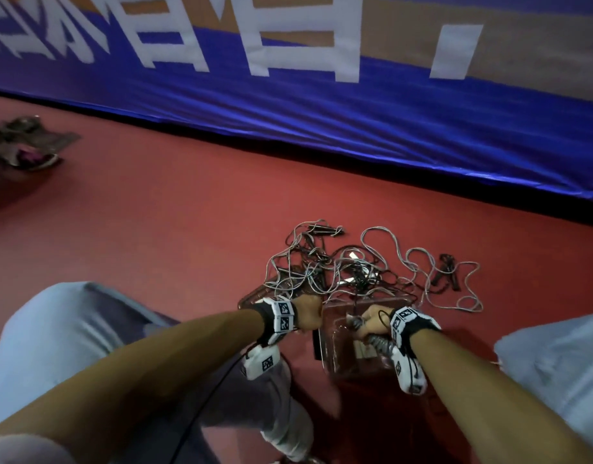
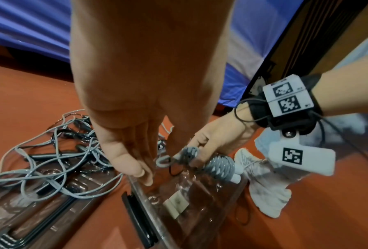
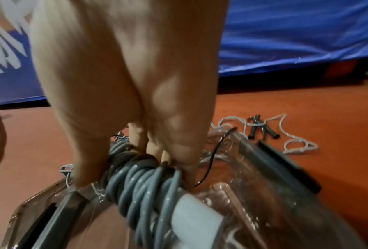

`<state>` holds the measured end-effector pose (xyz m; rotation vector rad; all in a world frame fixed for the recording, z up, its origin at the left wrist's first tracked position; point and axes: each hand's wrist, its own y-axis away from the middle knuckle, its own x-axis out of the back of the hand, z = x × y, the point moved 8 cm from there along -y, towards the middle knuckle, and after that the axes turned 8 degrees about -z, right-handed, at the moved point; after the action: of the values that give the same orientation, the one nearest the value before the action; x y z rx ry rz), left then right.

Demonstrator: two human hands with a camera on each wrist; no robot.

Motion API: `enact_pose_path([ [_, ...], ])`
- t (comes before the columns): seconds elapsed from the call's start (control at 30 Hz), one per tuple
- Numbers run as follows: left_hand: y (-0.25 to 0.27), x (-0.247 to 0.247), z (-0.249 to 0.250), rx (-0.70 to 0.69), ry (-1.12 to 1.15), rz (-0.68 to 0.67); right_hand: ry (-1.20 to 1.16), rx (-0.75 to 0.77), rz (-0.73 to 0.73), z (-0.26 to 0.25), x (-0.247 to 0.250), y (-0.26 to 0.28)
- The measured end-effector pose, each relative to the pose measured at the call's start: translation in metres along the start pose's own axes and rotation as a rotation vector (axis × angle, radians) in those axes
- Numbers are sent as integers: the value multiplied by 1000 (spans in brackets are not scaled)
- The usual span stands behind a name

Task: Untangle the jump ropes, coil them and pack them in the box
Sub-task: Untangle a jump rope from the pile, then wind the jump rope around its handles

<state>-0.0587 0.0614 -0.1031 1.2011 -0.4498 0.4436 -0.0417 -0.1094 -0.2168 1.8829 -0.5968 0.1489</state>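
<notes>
My right hand (image 1: 372, 321) grips a grey jump rope coil (image 1: 377, 341) wound tightly round its handles, held over the clear plastic box (image 1: 342, 363). The right wrist view shows the fingers (image 3: 168, 151) curled round the coil (image 3: 140, 182), with a white handle end (image 3: 196, 217) sticking out above the box (image 3: 264, 202). My left hand (image 1: 308, 313) hangs beside it, its fingers (image 2: 136, 165) pointing down at the box rim (image 2: 149, 202) and holding nothing. A short rope loop (image 2: 164, 160) juts from the coil (image 2: 220, 166). A tangle of grey and black ropes (image 1: 321, 272) lies behind the box.
A pale rope with black handles (image 1: 445, 272) trails right of the tangle on the red floor. A blue padded mat (image 1: 388, 128) runs along the back. Shoes (image 1: 24, 145) lie far left. My knees (image 1: 54, 329) flank the box, and a white sneaker (image 2: 264, 185) is nearby.
</notes>
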Motion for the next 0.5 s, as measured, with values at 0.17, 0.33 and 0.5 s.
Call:
enact_pose_path([
  [0.17,-38,-17,3,56,-129,50,-166,15,75,1,-18,-41],
  [0.33,-74,-33,-20,188,-53,112,-328,-21,128,13,-49,-84],
  [0.5,-105,-54,-41,226,-23,89,-440,-77,171,29,-78,-128],
])
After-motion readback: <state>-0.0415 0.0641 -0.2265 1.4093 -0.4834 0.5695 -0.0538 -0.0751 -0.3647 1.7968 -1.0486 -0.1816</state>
